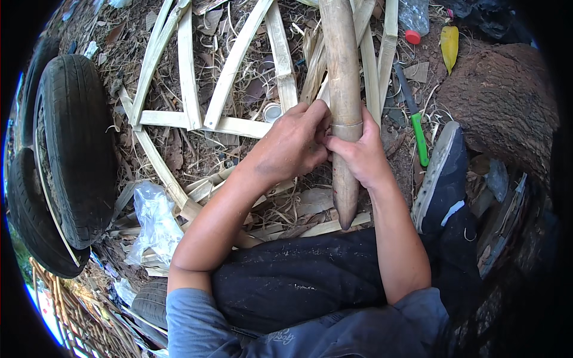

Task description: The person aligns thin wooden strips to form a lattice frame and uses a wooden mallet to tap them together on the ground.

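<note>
Bamboo pole (344, 89) top cut off by upper edge; left hand (292, 143) hides fingertips.

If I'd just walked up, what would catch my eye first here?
First the thick bamboo pole at centre, gripped by the left hand and the right hand. Then the old tyres stacked at the left edge, and the flat bamboo strips spread over the littered ground beyond the hands. A green-handled knife lies to the right.
</note>
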Demonstrator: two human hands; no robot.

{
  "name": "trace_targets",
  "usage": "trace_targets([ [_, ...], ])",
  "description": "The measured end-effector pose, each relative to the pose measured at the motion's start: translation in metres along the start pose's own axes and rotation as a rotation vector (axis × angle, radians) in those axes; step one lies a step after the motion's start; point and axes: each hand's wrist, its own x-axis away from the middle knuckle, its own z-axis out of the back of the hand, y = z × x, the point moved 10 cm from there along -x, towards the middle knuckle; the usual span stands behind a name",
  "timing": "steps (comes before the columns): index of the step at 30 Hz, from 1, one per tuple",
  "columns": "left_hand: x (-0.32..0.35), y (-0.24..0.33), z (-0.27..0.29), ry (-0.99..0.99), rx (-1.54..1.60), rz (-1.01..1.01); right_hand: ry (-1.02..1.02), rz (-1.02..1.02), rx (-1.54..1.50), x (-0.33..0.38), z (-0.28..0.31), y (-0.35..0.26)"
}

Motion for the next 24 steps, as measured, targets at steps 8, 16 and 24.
trace_targets([
  [8,0.001,0.004,0.003,-0.018,-0.155,-0.072,0.028,0.059,-0.032,-0.004,0.0,0.005],
  [16,0.002,-0.019,0.02,0.06,-0.024,0.11,-0.04,-0.105,-0.037,-0.005,-0.009,0.005],
  [24,0.002,-0.025,0.024,0.118,0.003,0.15,0.042,-0.057,-0.121,0.0,0.009,-0.002],
])
